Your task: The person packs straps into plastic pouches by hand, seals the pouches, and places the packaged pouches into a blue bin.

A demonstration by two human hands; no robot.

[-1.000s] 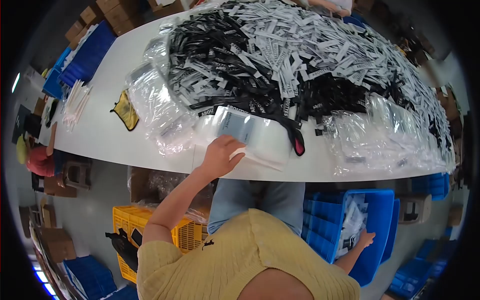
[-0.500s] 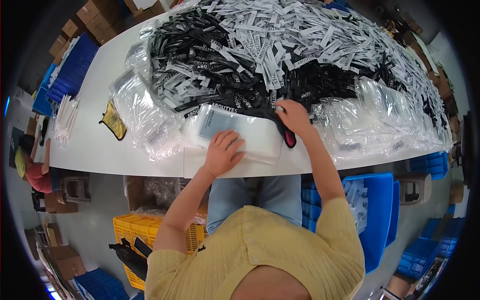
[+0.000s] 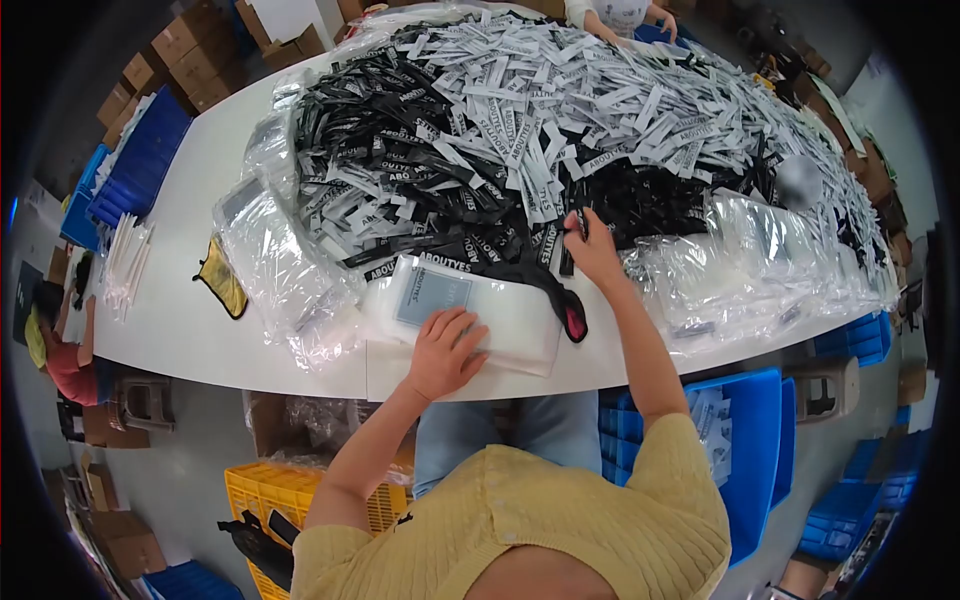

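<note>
My left hand [image 3: 447, 352] lies with spread fingers on a stack of clear plastic bags [image 3: 515, 325], beside a grey printed card [image 3: 433, 296] inside the top bag. My right hand [image 3: 594, 245] is at the near edge of the pile, its fingers closed on a black strip [image 3: 568, 262] with white lettering. Below it, a black cloth piece with a red patch [image 3: 574, 318] lies on the right end of the bags. The large pile holds white strips [image 3: 520, 110] and black strips [image 3: 410, 110], many printed ABOUTYES.
Clear bag stacks lie left [image 3: 275, 250] and right [image 3: 700, 270] on the white table [image 3: 190, 330]. A gold cloth piece [image 3: 222, 280] is at left. A blue bin [image 3: 750, 450] and yellow crate [image 3: 290, 490] stand below. Co-workers sit at far left and across the table.
My right hand has left the black cloth piece and closed on a black strip at the pile. The view has tilted up, showing a co-worker's hands at the far side.
</note>
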